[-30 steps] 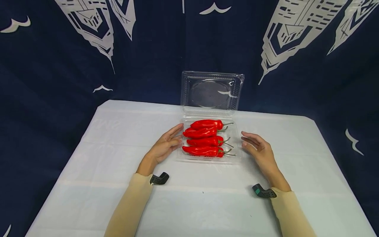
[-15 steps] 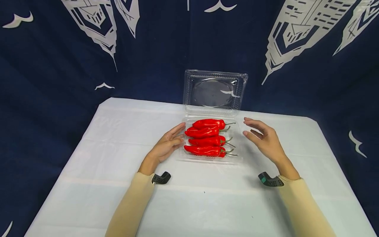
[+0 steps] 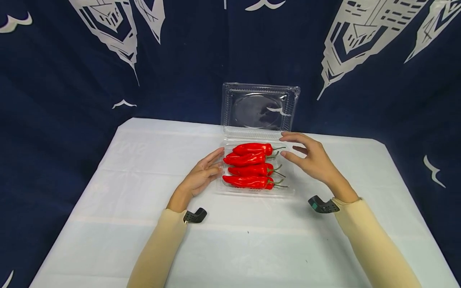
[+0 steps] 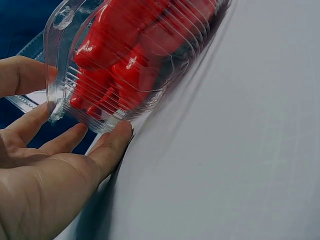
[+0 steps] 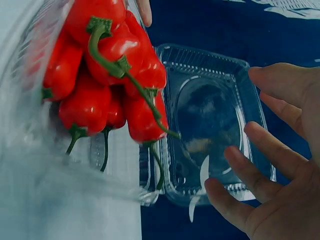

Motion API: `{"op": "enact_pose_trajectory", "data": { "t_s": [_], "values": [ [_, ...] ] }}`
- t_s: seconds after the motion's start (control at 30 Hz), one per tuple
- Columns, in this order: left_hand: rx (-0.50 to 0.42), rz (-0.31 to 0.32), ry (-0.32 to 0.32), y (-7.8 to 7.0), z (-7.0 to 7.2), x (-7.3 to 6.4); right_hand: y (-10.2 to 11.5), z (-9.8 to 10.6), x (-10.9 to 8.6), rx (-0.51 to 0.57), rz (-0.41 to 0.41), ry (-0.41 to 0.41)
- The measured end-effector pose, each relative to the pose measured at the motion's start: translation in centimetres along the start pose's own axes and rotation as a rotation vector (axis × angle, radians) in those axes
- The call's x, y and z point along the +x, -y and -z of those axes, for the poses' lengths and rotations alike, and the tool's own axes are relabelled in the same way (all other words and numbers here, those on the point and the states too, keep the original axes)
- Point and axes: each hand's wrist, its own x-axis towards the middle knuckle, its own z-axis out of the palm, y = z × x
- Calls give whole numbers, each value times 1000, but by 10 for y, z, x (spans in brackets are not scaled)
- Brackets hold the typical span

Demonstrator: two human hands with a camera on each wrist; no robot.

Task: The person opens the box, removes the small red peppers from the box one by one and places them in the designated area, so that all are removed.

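"Okay, quick, left hand (image 3: 199, 176)?"

"Left of centre in the head view. Fingers apart, fairly straight, tips touching the left side of a clear plastic box (image 3: 288, 172). Left wrist view shows the thumb low on its wall."

"Right hand (image 3: 312, 158)?"

"Right of centre, by the back right corner of the box. Thumb and fingers spread apart. Right wrist view has them in front of the lid (image 3: 257, 110); I can't tell if they touch it."

"Box?"

"Middle of the frame, on a white table (image 3: 266, 252). Red peppers (image 3: 248, 171) lie side by side in it, green stems (image 5: 111, 67) toward frame right. Lid's up at the back, before a dark blue cloth (image 3: 180, 76)."

"Arms?"

"Tan sleeves (image 3: 155, 248), lower left and lower right, black gadget (image 3: 195, 215) at each wrist."
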Motion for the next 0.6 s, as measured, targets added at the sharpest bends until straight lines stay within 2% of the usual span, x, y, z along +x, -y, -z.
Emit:
{"op": "enact_pose_trajectory", "data": {
  "t_s": [0.27,0.6],
  "values": [
    [-3,13,-3,1,0,-2,3,-15,12,-37,116,83],
    [-6,-6,0,-1,-2,-1,10,-29,25,-47,147,190]
  ]
}}
